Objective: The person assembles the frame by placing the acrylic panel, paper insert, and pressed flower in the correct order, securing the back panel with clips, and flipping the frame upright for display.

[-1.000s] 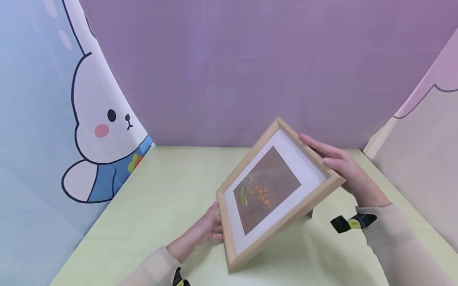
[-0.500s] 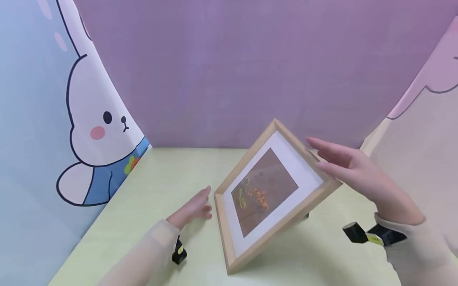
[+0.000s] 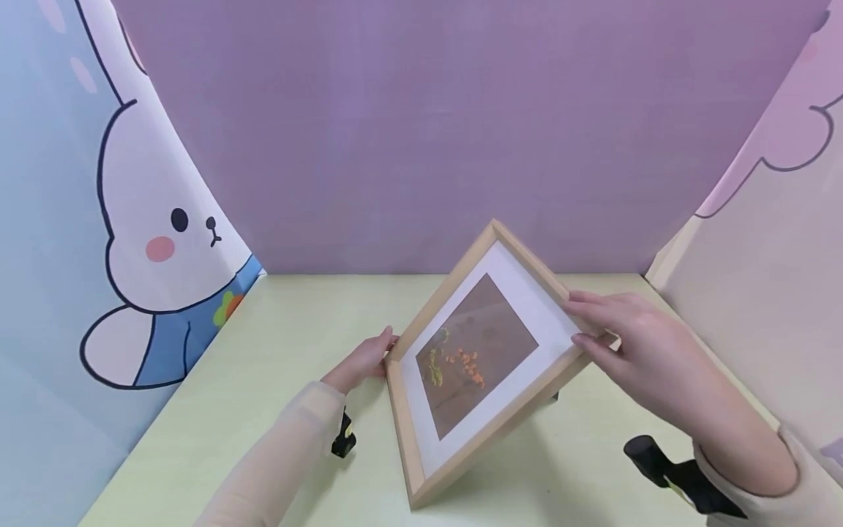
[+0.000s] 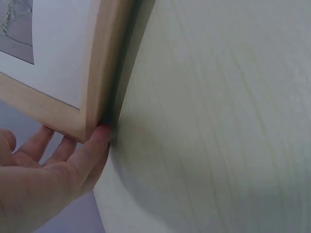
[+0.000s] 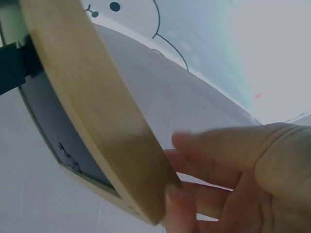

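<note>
A picture frame (image 3: pixel 520 401) of light wood stands tilted on one corner, leaning back. Inside its white mat is a brown picture with orange and yellow-green flowers. My left hand (image 3: pixel 361 364) is at the frame's left corner; in the left wrist view, the fingertips (image 4: pixel 101 132) touch the wooden edge, while the thumb lies apart from it. With thumb and fingers on either side, my right hand (image 3: pixel 648 351) pinches the right corner. The right wrist view shows the frame's thick side (image 5: pixel 104 116) and part of its dark back.
The frame's lower corner is on a pale green tabletop (image 3: pixel 309 315). Behind rises a purple wall (image 3: pixel 395 132). A blue panel with a cartoon rabbit (image 3: pixel 158 212) closes the left side, and a pale panel (image 3: pixel 757 278) the right. A dark stand (image 5: pixel 12 68) juts from the frame's back.
Half a second ago, my left hand was off the frame and the right was spread beside it. Now the left touches the left corner and the right pinches the right corner. The view has shifted slightly.
</note>
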A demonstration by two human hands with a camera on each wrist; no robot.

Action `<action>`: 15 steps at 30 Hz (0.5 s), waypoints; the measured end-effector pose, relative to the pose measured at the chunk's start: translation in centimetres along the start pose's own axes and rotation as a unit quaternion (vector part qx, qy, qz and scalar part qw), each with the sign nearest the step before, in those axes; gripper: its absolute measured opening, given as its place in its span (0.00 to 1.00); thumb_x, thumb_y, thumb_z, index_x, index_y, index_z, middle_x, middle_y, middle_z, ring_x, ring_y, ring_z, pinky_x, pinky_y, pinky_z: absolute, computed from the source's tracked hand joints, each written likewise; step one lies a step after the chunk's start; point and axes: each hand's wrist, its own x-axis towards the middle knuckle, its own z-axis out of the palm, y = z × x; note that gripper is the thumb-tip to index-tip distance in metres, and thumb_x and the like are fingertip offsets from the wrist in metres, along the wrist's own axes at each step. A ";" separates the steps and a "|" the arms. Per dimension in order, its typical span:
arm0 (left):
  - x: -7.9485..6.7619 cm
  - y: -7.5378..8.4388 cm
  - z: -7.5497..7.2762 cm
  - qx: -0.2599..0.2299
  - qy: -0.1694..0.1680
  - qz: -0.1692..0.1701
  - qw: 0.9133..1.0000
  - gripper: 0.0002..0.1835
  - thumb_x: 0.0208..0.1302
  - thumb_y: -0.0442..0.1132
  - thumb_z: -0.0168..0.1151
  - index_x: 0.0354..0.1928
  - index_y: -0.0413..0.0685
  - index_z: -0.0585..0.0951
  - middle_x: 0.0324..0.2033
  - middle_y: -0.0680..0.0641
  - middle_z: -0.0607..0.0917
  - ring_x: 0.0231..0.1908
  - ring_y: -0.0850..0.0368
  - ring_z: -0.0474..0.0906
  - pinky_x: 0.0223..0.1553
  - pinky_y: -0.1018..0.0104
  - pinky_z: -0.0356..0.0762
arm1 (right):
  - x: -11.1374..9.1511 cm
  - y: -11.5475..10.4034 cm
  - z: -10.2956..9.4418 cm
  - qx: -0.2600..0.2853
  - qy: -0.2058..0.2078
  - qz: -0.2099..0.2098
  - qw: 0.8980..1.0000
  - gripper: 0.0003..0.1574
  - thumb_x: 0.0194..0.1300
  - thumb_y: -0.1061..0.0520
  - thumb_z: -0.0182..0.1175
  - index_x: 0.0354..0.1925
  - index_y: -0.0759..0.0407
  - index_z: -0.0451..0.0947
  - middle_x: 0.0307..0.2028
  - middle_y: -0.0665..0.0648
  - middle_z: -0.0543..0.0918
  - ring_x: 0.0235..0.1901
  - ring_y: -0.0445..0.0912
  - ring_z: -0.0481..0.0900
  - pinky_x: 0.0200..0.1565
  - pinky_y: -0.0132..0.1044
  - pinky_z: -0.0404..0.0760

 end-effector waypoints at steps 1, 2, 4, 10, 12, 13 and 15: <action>-0.1 0.0 0.0 0.002 0.005 0.000 1.000 0.35 0.72 0.57 0.27 0.65 0.34 0.63 0.62 0.32 0.63 0.56 0.37 0.68 0.50 0.53 0.72 | 0.1 -0.1 0.2 0.001 0.004 -0.006 1.000 0.24 0.47 0.71 0.66 0.47 0.66 0.80 0.49 0.63 0.79 0.40 0.50 0.75 0.26 0.33 0.76; -0.1 0.0 -0.1 0.002 0.009 0.000 1.000 0.35 0.73 0.57 0.27 0.64 0.33 0.63 0.62 0.32 0.63 0.55 0.37 0.68 0.49 0.53 0.72 | 0.2 -0.1 0.4 -0.001 0.012 -0.012 1.000 0.24 0.46 0.72 0.65 0.46 0.66 0.80 0.48 0.63 0.79 0.39 0.49 0.74 0.27 0.32 0.75; -0.3 -0.1 -0.2 0.001 0.020 0.000 1.000 0.35 0.73 0.57 0.27 0.64 0.33 0.64 0.61 0.32 0.64 0.55 0.37 0.68 0.47 0.53 0.74 | 0.3 -0.1 0.6 0.003 0.019 -0.017 1.000 0.24 0.45 0.74 0.64 0.45 0.67 0.80 0.48 0.64 0.79 0.36 0.48 0.74 0.27 0.30 0.74; -1.2 -0.3 -0.4 -0.009 0.051 -0.004 0.999 0.35 0.73 0.56 0.29 0.62 0.31 0.65 0.60 0.32 0.66 0.55 0.37 0.68 0.45 0.53 0.75 | 0.8 0.5 0.9 0.018 0.017 -0.022 0.999 0.26 0.45 0.76 0.64 0.47 0.70 0.79 0.46 0.66 0.79 0.29 0.43 0.72 0.26 0.29 0.73; -1.5 -0.4 -0.4 -0.014 0.057 -0.005 0.998 0.35 0.72 0.57 0.30 0.62 0.31 0.65 0.60 0.32 0.66 0.55 0.37 0.68 0.45 0.54 0.75 | 0.9 0.8 1.0 0.020 0.016 -0.023 0.999 0.26 0.45 0.76 0.64 0.48 0.71 0.78 0.45 0.64 0.80 0.27 0.41 0.71 0.26 0.29 0.73; -1.8 -0.4 -0.4 -0.017 0.060 -0.006 0.998 0.36 0.72 0.57 0.30 0.62 0.31 0.65 0.60 0.32 0.66 0.55 0.37 0.68 0.45 0.53 0.75 | 1.0 0.9 1.0 0.022 0.016 -0.023 0.999 0.26 0.46 0.76 0.64 0.48 0.71 0.78 0.44 0.64 0.81 0.26 0.40 0.71 0.26 0.28 0.73; -2.2 -0.6 -0.4 -0.021 0.067 -0.007 0.998 0.36 0.72 0.58 0.30 0.62 0.31 0.65 0.60 0.31 0.65 0.56 0.36 0.67 0.45 0.53 0.75 | 1.3 1.2 1.1 0.024 0.019 -0.026 0.999 0.27 0.46 0.75 0.63 0.49 0.70 0.78 0.43 0.62 0.81 0.26 0.39 0.70 0.27 0.27 0.72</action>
